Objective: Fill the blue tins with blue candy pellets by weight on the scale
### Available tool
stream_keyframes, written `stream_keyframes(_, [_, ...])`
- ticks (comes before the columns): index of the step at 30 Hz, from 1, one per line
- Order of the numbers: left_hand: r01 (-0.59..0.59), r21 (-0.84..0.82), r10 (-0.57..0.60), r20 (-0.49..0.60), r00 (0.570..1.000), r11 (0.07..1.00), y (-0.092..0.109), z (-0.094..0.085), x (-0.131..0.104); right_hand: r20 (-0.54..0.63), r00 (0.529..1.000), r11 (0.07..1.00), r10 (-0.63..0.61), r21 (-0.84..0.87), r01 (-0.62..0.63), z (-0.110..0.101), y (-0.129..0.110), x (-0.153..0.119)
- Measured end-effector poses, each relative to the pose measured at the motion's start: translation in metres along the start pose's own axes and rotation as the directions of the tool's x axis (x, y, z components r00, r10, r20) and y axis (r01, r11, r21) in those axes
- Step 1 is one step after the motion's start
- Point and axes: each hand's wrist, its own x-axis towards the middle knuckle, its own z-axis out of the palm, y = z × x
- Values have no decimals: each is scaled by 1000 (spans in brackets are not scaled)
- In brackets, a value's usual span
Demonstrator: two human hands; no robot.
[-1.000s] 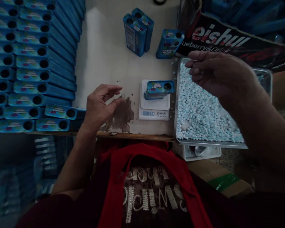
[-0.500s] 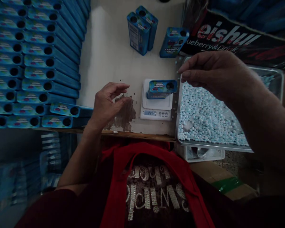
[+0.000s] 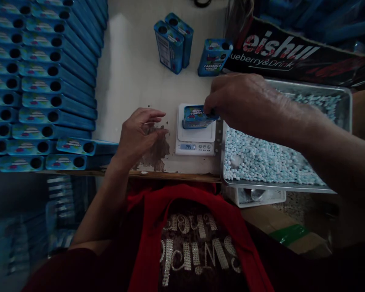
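Note:
A blue candy tin (image 3: 194,118) with a round hole in its top stands on a white digital scale (image 3: 180,137), whose display reads about 149. My right hand (image 3: 243,101) is over the hole end of the tin, fingertips pinched together. Whatever they hold, if anything, is hidden. Left of the scale, my left hand (image 3: 138,132) hovers with thumb and fingers apart, holding nothing. Small pale blue and white candies (image 3: 261,162) fill much of a metal tray (image 3: 347,111) beneath my right forearm.
Rows of blue tins (image 3: 57,99) are stacked at the left. Two tins (image 3: 170,48) stand together at the back, and another tin (image 3: 213,61) stands nearer the black printed carton (image 3: 273,52). The table's wooden edge (image 3: 176,175) runs along my front.
My right hand has moved left and down from above the tray to the tin's hole. The left hand stays nearly in place. The whole view has shifted slightly.

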Motion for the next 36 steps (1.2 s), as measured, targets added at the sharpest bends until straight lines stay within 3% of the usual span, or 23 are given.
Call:
stream_keyframes(3, [3, -17, -4, -9, 1000, 1000, -1, -3, 0, 29, 999, 995, -24, -99, 27, 0, -3, 6])
stream_keyframes(8, [-7, -10, 7, -13, 1000, 1000, 0, -5, 1, 96, 993, 953, 72, -299, -40, -12, -30, 17])
stream_keyframes(10, [-1, 17, 1, -9, 1000, 1000, 1, -5, 1, 96, 992, 955, 78, -294, -47, -15, -38, 16])
stream_keyframes(18, [-5, 47, 5, 2, 1000, 999, 2, -4, -2, -79, 993, 983, 83, -159, -95, -4, -51, 0])
stream_keyframes(21, [-8, 50, 7, 9, 1000, 999, 4, -5, -3, -286, 955, 992, 82, -67, -105, -4, -33, -15])
stream_keyframes(23, [-7, 48, 7, 7, 1000, 999, 3, -8, -3, -402, 905, 982, 140, -60, -179, 3, -8, -44])
stream_keyframes(25, [6, 48, -7, 12, 1000, 999, -1, -10, -4, -296, 918, 944, 264, -116, -309, 22, 20, -84])
stream_keyframes(27, [35, 55, -36, 14, 999, 998, -7, -13, -5, -93, 924, 912, 370, -155, -381, 51, 42, -125])
stream_keyframes(29, [68, 66, -69, 17, 997, 996, -10, -13, -5, -26, 886, 860, 462, -230, -455, 79, 50, -154])
stream_keyframes(32, [67, 84, -68, 14, 998, 994, -10, -11, -4, -13, 867, 837, 498, -256, -484, 103, 44, -169])
stream_keyframes(36, [-4, 136, -1, 43, 999, 991, -3, -9, -5, 29, 874, 873, 484, -74, -481, 91, 32, -163])
